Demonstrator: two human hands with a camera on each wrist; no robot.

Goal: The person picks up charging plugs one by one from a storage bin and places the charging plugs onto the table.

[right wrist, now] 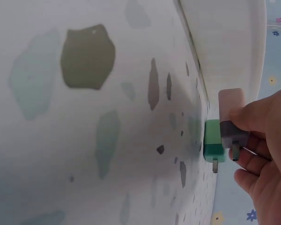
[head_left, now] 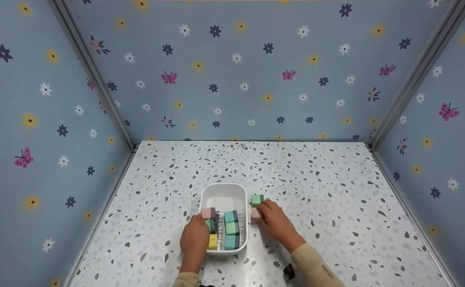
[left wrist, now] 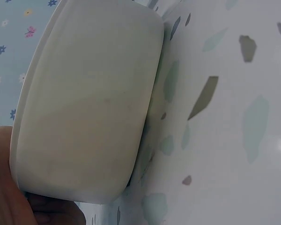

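Note:
My right hand [head_left: 276, 223] pinches a pink plug [right wrist: 232, 105] with a grey base and metal prongs, just right of the white tray [head_left: 204, 194]. Beyond it on the table stands a two-tone green plug [head_left: 257, 199]. At the tray's left side, my left hand [head_left: 194, 236] grips the wall, with curled fingers [left wrist: 56, 211] outside it. Inside, near that hand, are another pink plug [head_left: 208, 213], a green plug [head_left: 210, 226] and a yellow plug [head_left: 213, 241]. A column of blue and green plugs [head_left: 230, 229] lies along the right; their prongs point right.
The far part of the tray shows its bare white floor. Speckled tabletop [head_left: 328, 187] surrounds the tray, with flowered blue walls [head_left: 236, 71] at the back and both sides. A small black object [head_left: 289, 272] shows beside the right sleeve [head_left: 316, 265].

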